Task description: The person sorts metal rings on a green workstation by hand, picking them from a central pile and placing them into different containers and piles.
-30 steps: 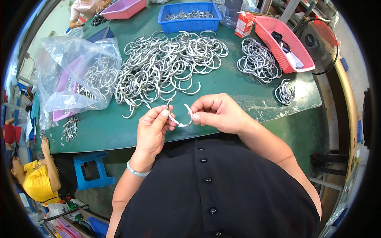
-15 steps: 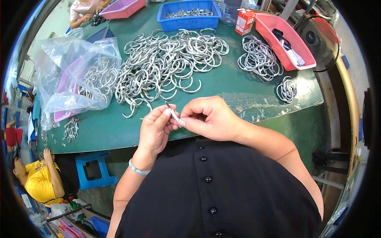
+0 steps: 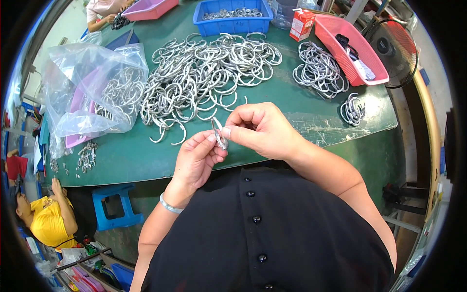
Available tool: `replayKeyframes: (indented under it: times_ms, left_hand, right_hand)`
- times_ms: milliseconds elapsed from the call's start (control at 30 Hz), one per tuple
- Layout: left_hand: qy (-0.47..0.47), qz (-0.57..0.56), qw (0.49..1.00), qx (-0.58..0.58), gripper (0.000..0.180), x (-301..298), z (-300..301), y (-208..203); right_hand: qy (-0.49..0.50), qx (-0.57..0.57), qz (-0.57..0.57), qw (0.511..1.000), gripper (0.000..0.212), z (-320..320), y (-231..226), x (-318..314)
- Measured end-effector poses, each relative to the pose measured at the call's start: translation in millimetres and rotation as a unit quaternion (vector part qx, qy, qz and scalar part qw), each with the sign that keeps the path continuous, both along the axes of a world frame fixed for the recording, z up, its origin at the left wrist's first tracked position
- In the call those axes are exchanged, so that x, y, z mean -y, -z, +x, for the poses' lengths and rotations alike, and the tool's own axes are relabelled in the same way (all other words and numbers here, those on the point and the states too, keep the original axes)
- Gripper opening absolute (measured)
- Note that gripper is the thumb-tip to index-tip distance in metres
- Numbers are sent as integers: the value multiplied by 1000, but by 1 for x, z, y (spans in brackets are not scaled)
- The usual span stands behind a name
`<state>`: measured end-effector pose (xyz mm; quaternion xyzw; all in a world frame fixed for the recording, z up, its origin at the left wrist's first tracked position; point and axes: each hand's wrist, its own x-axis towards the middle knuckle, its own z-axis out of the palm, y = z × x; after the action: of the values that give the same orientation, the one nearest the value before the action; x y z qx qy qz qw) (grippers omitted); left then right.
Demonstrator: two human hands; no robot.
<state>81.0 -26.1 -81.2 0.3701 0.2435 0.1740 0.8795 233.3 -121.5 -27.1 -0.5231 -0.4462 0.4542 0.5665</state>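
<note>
Near the front edge of the green table, my left hand (image 3: pixel 197 158) pinches a silver open bangle (image 3: pixel 221 139) between thumb and fingers. My right hand (image 3: pixel 265 129) meets it from the other side, its thumb and forefinger closed on the bangle's upper end. Fingers hide part of the piece. Just beyond my hands spreads a big heap of silver open bangles (image 3: pixel 194 82). A smaller pile of darker bangles (image 3: pixel 321 70) lies to the right, with a little bundle of bangles (image 3: pixel 352 109) in front of it.
Plastic bags (image 3: pixel 92 87) cover a pink tray at the left, beside small loose metal parts (image 3: pixel 87 155). At the back stand a blue bin (image 3: pixel 233 27), a red drink carton (image 3: pixel 301 24) and a pink basket (image 3: pixel 355 58). A fan (image 3: pixel 389 46) is far right; a co-worker in yellow (image 3: pixel 53 219) sits left.
My right hand has risen a little, from the bangle's lower end to its upper end. The bangle has turned in my left hand so its curve shows.
</note>
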Motion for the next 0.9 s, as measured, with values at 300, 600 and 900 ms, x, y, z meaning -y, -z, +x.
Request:
replayKeyframes:
  times_ms: [300, 600, 900]
  left_hand:
    - [-4, 17, 1000, 10, 16, 1, 4, 1]
    - [-58, 74, 994, 47, 16, 2, 4, 5]
    - [-163, 376, 911, 52, 14, 0, -6, -15]
  right_hand:
    - [-7, 29, 22, 999, 7, -6, -1, 4]
    - [25, 234, 87, 968, 5, -14, 0, 12]
    - [92, 299, 121, 942, 7, 14, 19, 20]
